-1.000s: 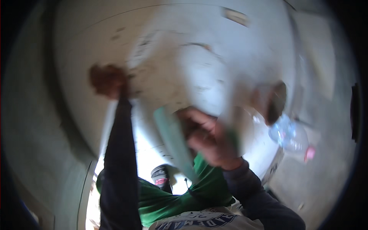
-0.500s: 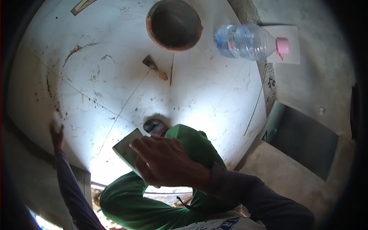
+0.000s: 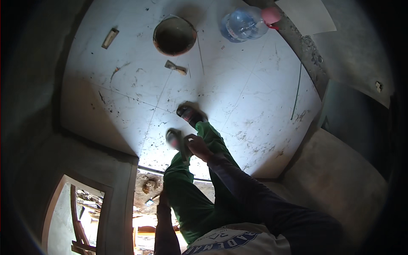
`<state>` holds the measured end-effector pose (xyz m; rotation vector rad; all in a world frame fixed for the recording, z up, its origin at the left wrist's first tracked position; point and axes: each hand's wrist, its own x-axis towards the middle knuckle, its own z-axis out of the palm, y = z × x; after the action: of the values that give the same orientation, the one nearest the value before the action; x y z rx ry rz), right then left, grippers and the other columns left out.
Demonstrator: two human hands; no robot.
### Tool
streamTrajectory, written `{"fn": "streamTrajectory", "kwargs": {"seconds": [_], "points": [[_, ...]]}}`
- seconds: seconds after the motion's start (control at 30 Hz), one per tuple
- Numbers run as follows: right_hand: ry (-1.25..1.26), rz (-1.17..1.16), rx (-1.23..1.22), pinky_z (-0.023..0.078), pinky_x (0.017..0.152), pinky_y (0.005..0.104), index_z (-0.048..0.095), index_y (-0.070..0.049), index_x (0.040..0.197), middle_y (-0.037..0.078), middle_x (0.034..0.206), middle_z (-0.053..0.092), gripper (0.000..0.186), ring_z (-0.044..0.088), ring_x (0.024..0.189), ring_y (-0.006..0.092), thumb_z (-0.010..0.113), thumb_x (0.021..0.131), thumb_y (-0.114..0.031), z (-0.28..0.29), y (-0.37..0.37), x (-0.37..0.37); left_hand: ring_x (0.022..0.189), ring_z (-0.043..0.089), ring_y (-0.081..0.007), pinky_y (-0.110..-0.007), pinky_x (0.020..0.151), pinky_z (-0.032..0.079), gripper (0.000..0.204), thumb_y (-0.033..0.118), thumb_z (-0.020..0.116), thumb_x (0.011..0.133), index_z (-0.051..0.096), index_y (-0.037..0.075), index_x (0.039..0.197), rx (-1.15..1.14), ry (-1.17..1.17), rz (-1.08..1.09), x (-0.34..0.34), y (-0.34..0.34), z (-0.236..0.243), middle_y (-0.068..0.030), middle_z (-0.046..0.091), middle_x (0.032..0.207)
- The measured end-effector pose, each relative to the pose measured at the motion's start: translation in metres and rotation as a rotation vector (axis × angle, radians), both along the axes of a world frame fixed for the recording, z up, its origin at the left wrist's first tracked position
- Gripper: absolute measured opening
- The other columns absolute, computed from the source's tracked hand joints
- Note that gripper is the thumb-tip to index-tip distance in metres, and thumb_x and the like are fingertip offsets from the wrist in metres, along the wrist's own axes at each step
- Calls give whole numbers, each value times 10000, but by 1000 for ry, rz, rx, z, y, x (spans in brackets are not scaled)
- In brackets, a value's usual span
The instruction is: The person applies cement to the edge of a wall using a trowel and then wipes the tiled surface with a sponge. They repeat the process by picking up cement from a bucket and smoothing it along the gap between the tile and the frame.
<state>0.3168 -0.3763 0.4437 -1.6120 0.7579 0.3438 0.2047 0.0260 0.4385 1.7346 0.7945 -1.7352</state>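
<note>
My right hand [image 3: 198, 147] is closed on a flat rectangular plate [image 3: 184, 149], seen nearly edge-on in front of my left leg. By my left thigh, my left hand [image 3: 164, 199] hangs low, its fingers hidden from view. My green trouser legs [image 3: 191, 187] and two dark shoes [image 3: 187, 112] are on the white tiled floor [image 3: 255, 102]. Ahead of my feet lies a scraper [image 3: 176, 68] with a short handle. Beyond it is a round bowl [image 3: 195, 37], dark inside.
A large clear bottle [image 3: 242, 26] with a pink cap lies at the far right. A small block-like tool [image 3: 110, 38] rests far left. A thin green strip [image 3: 296, 91] lies near the right floor edge. Grey walls [image 3: 97, 157] surround the floor, with a window opening [image 3: 87, 212] at lower left.
My view has risen, and my legs have gone from bent to straighter. The right hand has turned the plate edge-on. My left hand has come from the far left to my thigh.
</note>
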Motion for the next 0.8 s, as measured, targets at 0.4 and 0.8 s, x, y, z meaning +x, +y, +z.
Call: {"fn": "streamTrajectory", "kwargs": {"seconds": [0.4, 0.8], "points": [[225, -920, 0, 582, 540, 325, 663, -69, 1152, 97, 844, 732, 249, 691, 619, 149, 638, 908, -114, 271, -86, -235, 1032, 724, -263, -415, 922, 577, 671, 336, 750, 947, 499, 20, 1483, -340, 142, -378, 135, -74, 242, -179, 708, 1237], [1101, -1162, -154, 511, 986, 515, 747, 1, 1018, 322, 1130, 700, 713, 657, 1156, 456, 507, 934, -666, 362, 151, -451, 1277, 599, -325, -479, 1042, 439, 575, 401, 580, 1032, 452, 153, 1534, -163, -35, -488, 205, -134, 250, -135, 590, 1440]]}}
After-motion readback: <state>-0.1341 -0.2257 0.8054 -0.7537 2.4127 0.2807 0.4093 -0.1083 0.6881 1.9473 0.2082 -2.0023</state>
